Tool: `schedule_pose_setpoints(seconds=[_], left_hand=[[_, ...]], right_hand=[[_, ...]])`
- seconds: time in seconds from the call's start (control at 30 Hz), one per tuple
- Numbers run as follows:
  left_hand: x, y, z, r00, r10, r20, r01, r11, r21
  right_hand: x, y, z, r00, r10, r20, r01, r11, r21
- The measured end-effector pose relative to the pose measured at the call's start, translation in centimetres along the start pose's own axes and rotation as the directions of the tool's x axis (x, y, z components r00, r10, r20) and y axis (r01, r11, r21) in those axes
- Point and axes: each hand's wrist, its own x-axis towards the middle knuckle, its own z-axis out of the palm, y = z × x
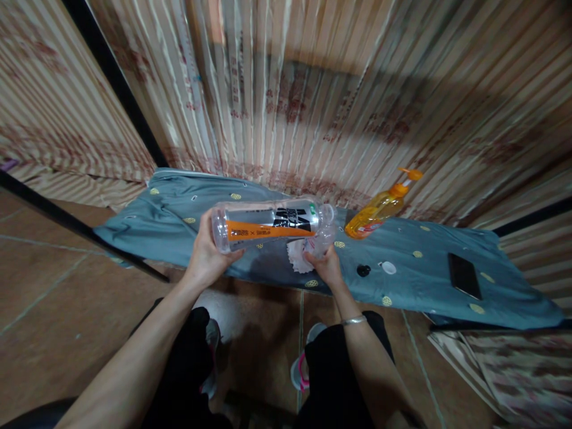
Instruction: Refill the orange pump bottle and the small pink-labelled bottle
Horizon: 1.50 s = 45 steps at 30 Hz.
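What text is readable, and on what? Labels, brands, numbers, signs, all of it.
"×": orange band of the large bottle; the characters around it are too small to read.
Large black characters, same label: the last looks like "力"; the rest unclear.
Pump bottle, red label: too blurred.
Curtain, red characters: too blurred.
Smaller clear plastic item: nothing readable.

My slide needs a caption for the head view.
Left hand holds a labelled bottle; right hand, a smaller clear object.
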Motion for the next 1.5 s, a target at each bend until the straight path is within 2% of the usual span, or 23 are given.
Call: schedule_pose_setpoints(seconds=[0.4,0.97,1.23,1.5], left_hand=[[0.09,-0.17,-0.08,1.0,0.009,-0.019,-0.008,1.0,0.028],[0.05,-0.27,0.06,1.0,0.026,-0.011,-0.026,1.0,-0.002],[0.09,-0.38,0.06,0.999,0.044,-0.005,-0.044,0.999,0.029],[0.19,-0.27,-0.11,0.998,0.068,-0.01,-0.067,0.996,0.056]], right_hand=[[-0.3,-0.6,0.27,0.999,0.018,-0.049,-0.019,1.0,-0.02],[-0.36,-0.49,0.13,0.999,0.015,-0.038,-0.015,1.0,-0.01],[-0.27,-0.05,0.19,1.0,-0.017,-0.02,0.017,1.0,0.02],[-0.35,-0.56,0.04,1.0,0.004,-0.03,-0.004,1.0,-0.022]])
